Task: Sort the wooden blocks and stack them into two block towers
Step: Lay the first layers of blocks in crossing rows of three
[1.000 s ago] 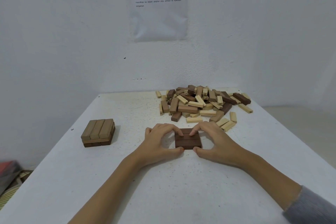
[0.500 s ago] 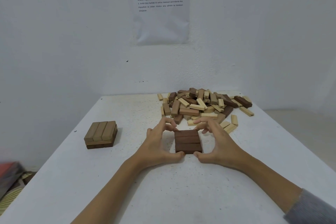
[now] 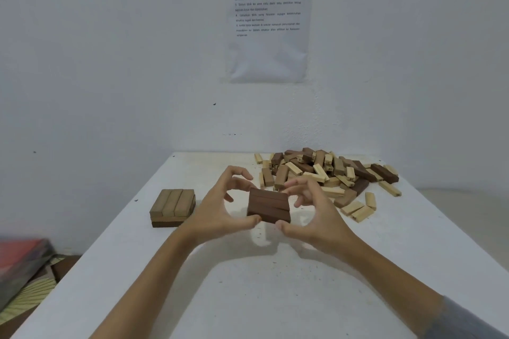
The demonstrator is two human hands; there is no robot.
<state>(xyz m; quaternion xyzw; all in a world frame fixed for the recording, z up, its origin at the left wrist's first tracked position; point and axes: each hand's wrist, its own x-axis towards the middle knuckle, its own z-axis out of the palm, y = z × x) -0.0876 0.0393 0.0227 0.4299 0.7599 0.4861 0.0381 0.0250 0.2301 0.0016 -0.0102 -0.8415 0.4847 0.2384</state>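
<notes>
Three dark blocks point(image 3: 268, 205) lie side by side as one flat layer at the centre of the head view. They are slightly tilted and seem to be just off the counter point(image 3: 248, 297). I see the left hand point(image 3: 217, 209) and right hand point(image 3: 316, 215) each form a grip pinching this layer, thumbs on its near edge and fingers arched over the far side. I judge this stops the three from splitting. The started tower point(image 3: 172, 206) sits left of centre, and the loose pile point(image 3: 325, 173) lies toward the upper right.
</notes>
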